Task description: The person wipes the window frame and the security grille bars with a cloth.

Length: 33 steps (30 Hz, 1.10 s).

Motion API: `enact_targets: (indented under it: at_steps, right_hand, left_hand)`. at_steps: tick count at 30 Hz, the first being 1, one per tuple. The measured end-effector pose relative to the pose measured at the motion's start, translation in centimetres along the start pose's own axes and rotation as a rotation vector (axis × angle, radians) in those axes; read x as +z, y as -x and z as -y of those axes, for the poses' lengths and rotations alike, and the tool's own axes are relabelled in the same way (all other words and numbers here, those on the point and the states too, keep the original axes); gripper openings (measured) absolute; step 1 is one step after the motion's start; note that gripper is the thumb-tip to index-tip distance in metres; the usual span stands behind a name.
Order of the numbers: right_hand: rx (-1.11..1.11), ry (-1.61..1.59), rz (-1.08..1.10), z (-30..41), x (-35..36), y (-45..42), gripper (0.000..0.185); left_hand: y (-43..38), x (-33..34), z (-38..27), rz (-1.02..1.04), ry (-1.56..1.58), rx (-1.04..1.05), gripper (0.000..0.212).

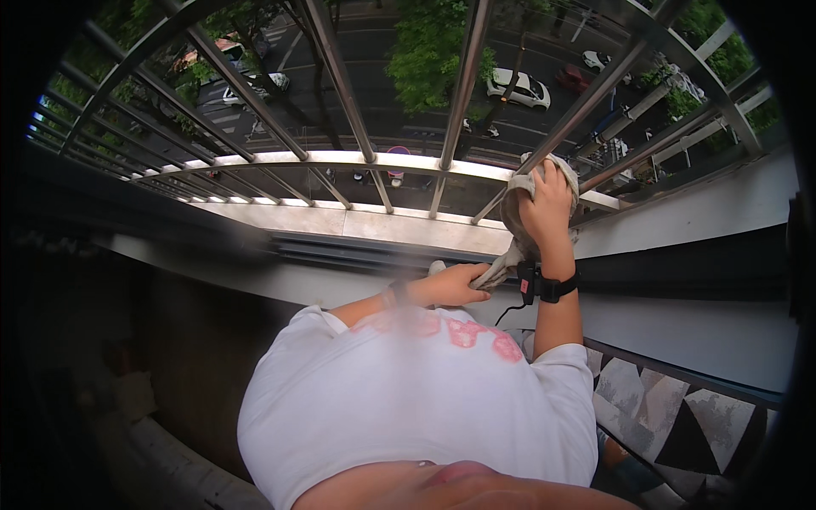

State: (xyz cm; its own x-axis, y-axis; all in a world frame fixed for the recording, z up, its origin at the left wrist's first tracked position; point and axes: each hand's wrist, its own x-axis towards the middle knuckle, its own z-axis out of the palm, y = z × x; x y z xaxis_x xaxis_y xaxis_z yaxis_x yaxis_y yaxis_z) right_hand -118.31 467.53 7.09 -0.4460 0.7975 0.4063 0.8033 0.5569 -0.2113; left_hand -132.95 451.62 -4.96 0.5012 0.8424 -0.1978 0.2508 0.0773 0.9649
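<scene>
A grey-beige cloth hangs between my two hands. My right hand presses its upper part around a metal railing bar, where the upright meets the curved horizontal rail. Lower and to the left, my left hand grips the trailing, twisted end of the same cloth, close to my chest and over the window ledge. A black strap with a small device and a cable is on my right wrist. The palm side of my right hand is hidden by the cloth.
A dark window track and a pale stone sill run below the railing. Beyond the bars, far below, lie a street, trees and parked or passing cars. A geometric-patterned fabric is at the lower right.
</scene>
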Motion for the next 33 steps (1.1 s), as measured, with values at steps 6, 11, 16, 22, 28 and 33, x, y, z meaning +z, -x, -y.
enact_targets:
  at_steps: [6, 11, 16, 22, 28, 33]
  right_hand:
    - [-0.025, 0.073, -0.03, -0.6, 0.3, 1.2, 0.045]
    - [-0.004, 0.03, -0.001, -0.1, -0.2, -0.8, 0.042]
    - [-0.008, 0.037, 0.0, 0.8, -0.3, 1.1, 0.04]
    - [0.009, 0.038, 0.016, -0.9, -0.2, -1.1, 0.04]
    - [0.02, -0.006, 0.006, 0.2, 0.5, 2.9, 0.062]
    - [0.129, -0.072, -0.355, -6.3, 1.7, 8.1, 0.059]
  left_hand:
    - [1.1, -2.4, -2.8, 0.025, -0.025, -0.013, 0.04]
    - [0.1, -1.2, -1.7, -0.001, 0.002, -0.015, 0.04]
    - [1.5, -2.0, -3.2, 0.038, -0.014, -0.058, 0.041]
    - [0.6, -1.7, -3.1, 0.003, -0.033, 0.152, 0.041]
    - [1.5, -2.2, -4.4, 0.103, -0.02, -0.038, 0.038]
    - [0.2, -1.6, -4.6, 0.175, -0.016, -0.067, 0.058]
